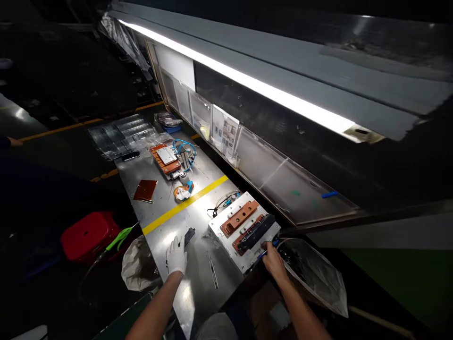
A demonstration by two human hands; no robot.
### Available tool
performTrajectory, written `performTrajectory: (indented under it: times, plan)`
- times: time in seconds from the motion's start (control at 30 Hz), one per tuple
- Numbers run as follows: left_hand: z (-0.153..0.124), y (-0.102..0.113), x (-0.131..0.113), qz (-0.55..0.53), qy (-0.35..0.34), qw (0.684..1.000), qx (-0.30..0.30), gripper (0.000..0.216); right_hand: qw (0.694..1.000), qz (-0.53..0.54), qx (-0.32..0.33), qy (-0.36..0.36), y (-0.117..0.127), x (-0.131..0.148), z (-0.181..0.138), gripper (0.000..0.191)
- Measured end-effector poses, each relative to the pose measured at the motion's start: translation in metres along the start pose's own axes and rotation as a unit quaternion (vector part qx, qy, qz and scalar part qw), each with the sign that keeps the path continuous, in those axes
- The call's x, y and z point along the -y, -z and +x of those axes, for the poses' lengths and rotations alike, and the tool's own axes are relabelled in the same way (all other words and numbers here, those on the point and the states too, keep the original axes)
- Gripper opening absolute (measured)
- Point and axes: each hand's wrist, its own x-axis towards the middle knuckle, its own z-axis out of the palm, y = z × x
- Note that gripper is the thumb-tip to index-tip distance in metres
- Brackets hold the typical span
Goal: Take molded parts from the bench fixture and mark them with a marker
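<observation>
My left hand (176, 255) wears a white glove and rests on the steel bench (198, 222), its fingers at a small black part (189, 235). My bare right hand (272, 259) is closed around a thin blue tool (266, 252) at the near edge of a white module (244, 230). That module carries copper bars and a black strip on top. A thin metal rod (213, 271) lies on the bench between my hands.
A yellow stripe (184, 204) crosses the bench. Beyond it lie a roll of tape (183, 192), a dark red plate (145, 190), a second copper module (165, 159) with a blue hose, and plastic sheets. A red stool (90, 234) stands left. Plastic bags hang at both sides.
</observation>
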Motion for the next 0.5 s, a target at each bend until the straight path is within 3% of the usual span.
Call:
performTrajectory:
  times: [0.13, 0.27, 0.37, 0.5]
  plan:
    - [-0.043, -0.002, 0.027, 0.079, 0.01, 0.996, -0.042, 0.058, 0.999, -0.037, 0.031, -0.008, 0.007, 0.011, 0.022, 0.057]
    - [-0.115, -0.003, 0.075, 0.182, 0.16, 0.97, -0.024, 0.055, 0.999, -0.024, 0.035, 0.029, 0.002, 0.0, 0.026, 0.057]
    - [-0.168, 0.001, 0.109, 0.209, 0.317, 0.922, 0.076, 0.062, 0.998, 0.019, 0.03, 0.043, -0.006, -0.018, 0.033, 0.057]
    - [-0.215, 0.006, 0.143, 0.067, 0.48, 0.841, 0.241, 0.085, 0.997, 0.075, 0.015, 0.005, -0.011, -0.022, 0.034, 0.061]
